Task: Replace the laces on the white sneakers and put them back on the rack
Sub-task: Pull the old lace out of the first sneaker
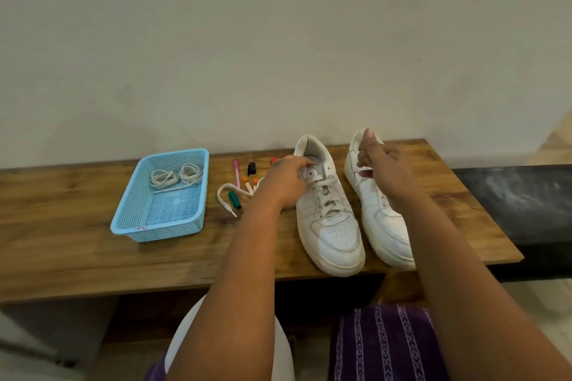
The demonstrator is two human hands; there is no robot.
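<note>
On the wooden bench (93, 260), the left hand (286, 181) pinches the left sneaker's (328, 213) lace (328, 195) at its top eyelets; the right hand (383, 170) pinches the right sneaker's (380, 219) lace end (362, 170)

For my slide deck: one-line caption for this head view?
Both hands work laces on two white sneakers beside a blue basket.

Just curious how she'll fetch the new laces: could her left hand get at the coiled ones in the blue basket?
Probably yes. The coiled laces lie uncovered in the open blue basket, and nothing tall stands between them and the left hand.
</note>
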